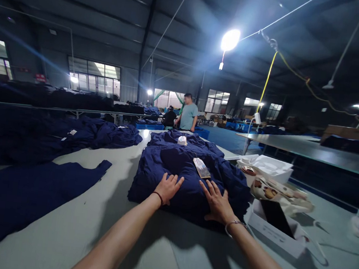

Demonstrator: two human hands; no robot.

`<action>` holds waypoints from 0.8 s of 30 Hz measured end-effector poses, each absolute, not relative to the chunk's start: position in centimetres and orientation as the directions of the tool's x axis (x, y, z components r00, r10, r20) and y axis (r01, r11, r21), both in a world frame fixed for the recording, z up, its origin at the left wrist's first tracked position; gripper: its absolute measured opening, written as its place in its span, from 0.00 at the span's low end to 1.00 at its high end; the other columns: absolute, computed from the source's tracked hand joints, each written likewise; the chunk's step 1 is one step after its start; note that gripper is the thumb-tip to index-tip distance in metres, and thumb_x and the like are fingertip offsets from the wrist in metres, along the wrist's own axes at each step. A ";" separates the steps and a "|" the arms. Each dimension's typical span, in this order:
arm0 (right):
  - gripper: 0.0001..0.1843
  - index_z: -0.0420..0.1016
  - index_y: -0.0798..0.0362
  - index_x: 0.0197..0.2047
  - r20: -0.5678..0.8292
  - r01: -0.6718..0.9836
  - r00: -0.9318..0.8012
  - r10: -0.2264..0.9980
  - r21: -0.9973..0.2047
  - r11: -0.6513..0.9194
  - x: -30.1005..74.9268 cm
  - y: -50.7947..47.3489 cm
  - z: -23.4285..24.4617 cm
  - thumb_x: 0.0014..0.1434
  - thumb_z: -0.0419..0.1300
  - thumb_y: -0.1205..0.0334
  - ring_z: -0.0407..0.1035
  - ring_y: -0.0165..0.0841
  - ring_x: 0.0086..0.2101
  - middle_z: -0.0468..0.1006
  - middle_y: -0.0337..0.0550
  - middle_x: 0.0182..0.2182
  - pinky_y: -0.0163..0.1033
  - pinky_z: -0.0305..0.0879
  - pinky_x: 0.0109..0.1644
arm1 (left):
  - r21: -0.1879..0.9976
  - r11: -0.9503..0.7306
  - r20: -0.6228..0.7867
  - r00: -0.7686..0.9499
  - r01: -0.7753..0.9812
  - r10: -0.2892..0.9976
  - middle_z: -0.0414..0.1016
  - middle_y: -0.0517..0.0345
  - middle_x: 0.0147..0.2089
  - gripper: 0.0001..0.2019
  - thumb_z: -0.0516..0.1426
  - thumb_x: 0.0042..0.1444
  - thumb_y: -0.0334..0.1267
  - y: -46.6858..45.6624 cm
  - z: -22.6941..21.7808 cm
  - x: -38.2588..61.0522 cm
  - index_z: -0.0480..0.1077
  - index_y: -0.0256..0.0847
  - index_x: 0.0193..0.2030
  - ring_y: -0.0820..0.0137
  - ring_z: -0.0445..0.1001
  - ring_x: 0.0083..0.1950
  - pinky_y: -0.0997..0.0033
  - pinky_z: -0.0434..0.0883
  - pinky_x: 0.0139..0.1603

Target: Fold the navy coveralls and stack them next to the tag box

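The left hand and right hand lie open, palms down, holding nothing, on a folded navy garment. White cardboard boxes sit just right; print on the paper tag is unreadable.

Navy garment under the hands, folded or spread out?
Folded: the navy garment forms a rumpled bundle beneath the left hand and right hand, unlike the flat navy piece beside it.

Two hands, the left hand and the right hand, rest on one folded navy garment with one paper tag; one more navy garment lies behind it; upper middle, two people, one person and another person.
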State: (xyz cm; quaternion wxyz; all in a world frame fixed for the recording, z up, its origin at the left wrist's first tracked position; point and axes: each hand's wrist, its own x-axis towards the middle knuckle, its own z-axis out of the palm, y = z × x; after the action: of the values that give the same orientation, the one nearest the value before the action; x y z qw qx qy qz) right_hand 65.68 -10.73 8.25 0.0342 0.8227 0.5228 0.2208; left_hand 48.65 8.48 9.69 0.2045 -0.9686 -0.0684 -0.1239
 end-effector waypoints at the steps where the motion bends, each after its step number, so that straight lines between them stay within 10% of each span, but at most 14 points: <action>1: 0.72 0.26 0.44 0.70 0.318 0.844 0.362 0.876 0.286 -0.453 66.0 -10.5 8.4 0.33 0.71 0.54 0.33 0.55 0.65 0.43 0.54 0.68 0.74 0.38 0.58 | -0.375 -0.909 0.269 0.960 0.183 0.083 0.53 0.37 0.67 0.66 0.71 0.33 0.48 8.7 9.7 49.0 0.31 0.39 0.71 0.51 0.55 0.64 0.47 0.49 0.63; 24: 0.69 0.25 0.45 0.70 0.313 0.844 0.331 0.890 0.323 -0.427 72.7 -5.6 8.0 0.35 0.69 0.52 0.36 0.54 0.64 0.44 0.54 0.68 0.72 0.44 0.57 | -0.357 -0.915 0.280 0.956 0.187 0.086 0.53 0.36 0.67 0.66 0.72 0.30 0.46 13.6 9.5 55.0 0.34 0.40 0.71 0.51 0.55 0.64 0.48 0.49 0.63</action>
State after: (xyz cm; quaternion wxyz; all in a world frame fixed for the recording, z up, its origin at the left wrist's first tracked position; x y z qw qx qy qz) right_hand 72.74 -5.62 8.01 0.0511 0.8141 0.5326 0.2256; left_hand 55.00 13.64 9.52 0.1936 -0.9699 -0.0702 -0.1302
